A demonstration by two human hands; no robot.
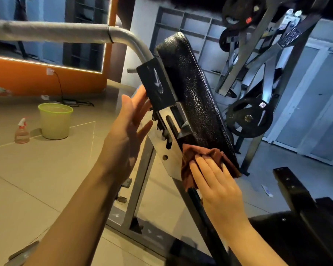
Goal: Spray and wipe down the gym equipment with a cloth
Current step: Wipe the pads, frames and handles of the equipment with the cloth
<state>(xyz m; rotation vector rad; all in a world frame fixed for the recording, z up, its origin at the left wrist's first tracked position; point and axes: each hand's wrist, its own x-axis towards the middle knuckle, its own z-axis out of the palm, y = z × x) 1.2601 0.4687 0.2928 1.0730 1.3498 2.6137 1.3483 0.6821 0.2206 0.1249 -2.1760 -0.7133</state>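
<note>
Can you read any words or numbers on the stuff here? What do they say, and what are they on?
No text can be read.
Spray bottle: no label lettering shows.
Red sticker on a weight plate: too small and blurred.
White tag on the lower weight plate: blurred.
Plate on the dark frame bar: markings too blurred.

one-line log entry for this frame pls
phase: wiping | right hand: presses brown cloth on lower edge of black pad | left hand: open beside metal bracket | spray bottle: on floor by bucket

Left hand (129, 129) raised, fingers spread; right hand (215, 181) flat, fingers straight.
</note>
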